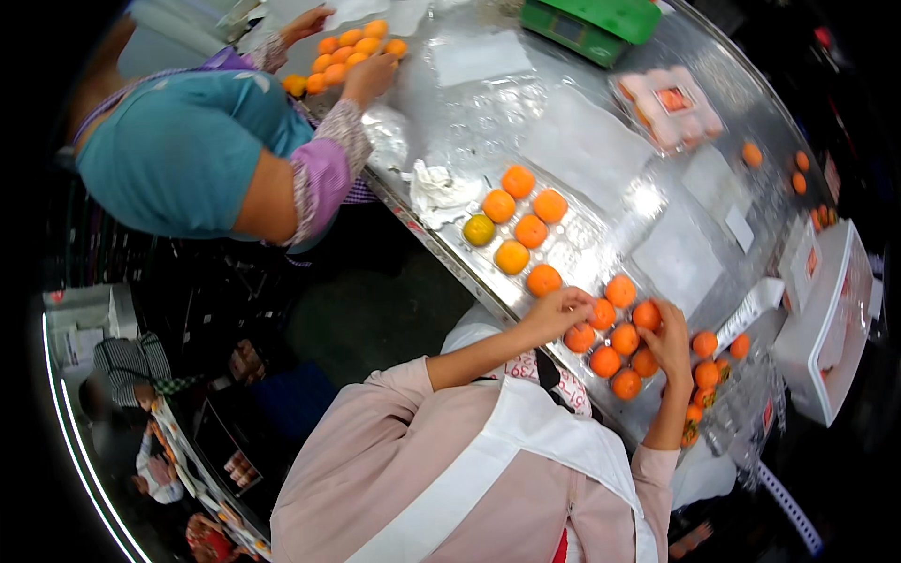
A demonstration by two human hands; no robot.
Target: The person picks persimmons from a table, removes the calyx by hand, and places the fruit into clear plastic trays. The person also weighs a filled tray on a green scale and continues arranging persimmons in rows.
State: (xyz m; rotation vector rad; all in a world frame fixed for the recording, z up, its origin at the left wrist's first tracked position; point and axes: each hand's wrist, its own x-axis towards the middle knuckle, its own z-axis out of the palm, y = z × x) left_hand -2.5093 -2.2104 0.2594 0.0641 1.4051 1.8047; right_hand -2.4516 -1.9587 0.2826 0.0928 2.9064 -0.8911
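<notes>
My right hand [670, 341] has its thumb and fingers around an orange persimmon [645, 316] at the upper right of a close group. To its left, the bent fingers of my left hand [559, 313] are close together beside another persimmon [602, 314]; whether they grip anything is unclear. Other persimmons of the group, such as one in the middle [624, 338], sit in rows just before me. Farther left, a clear plastic tray [563, 243] holds several more persimmons [531, 231], one of them greenish yellow [479, 230].
A co-worker [176, 155] handles a filled tray of fruit [343, 54] at the upper left. On the metal table [486, 134] lie a crumpled white cloth [440, 191], a wrapped pack [669, 109], and a green box [591, 24]. A white bin [827, 324] and loose persimmons [706, 374] are at right.
</notes>
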